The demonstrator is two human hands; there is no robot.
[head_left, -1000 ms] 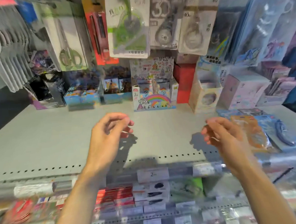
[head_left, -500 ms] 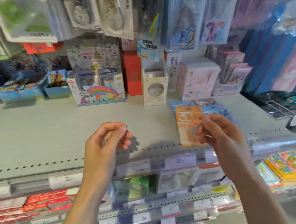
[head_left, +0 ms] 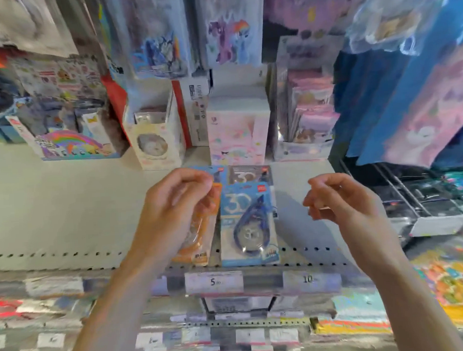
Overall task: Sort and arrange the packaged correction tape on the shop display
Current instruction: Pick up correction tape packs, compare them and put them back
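Several correction tape packs lie flat near the front of the grey shelf [head_left: 66, 211]. A light blue pack [head_left: 247, 222] marked "30" is in the middle, and a dark pack [head_left: 249, 174] peeks out behind it. An orange pack [head_left: 201, 238] lies just left of the blue one, mostly hidden under my left hand [head_left: 176, 213], whose thumb and fingers pinch its top edge. My right hand [head_left: 342, 204] hovers to the right of the blue pack with its fingers loosely curled, and it holds nothing.
Boxes stand along the back of the shelf: a rainbow box [head_left: 73, 143], a white box [head_left: 153, 142] and a pink box [head_left: 239, 132]. Hanging packets crowd the space overhead. Price labels [head_left: 214, 282] line the front rail. A dark wire rack [head_left: 414, 198] sits to the right.
The view has swung right and closer to the packs. My right hand has let go of the orange pack and moved right; my left hand has come over and taken its top edge.
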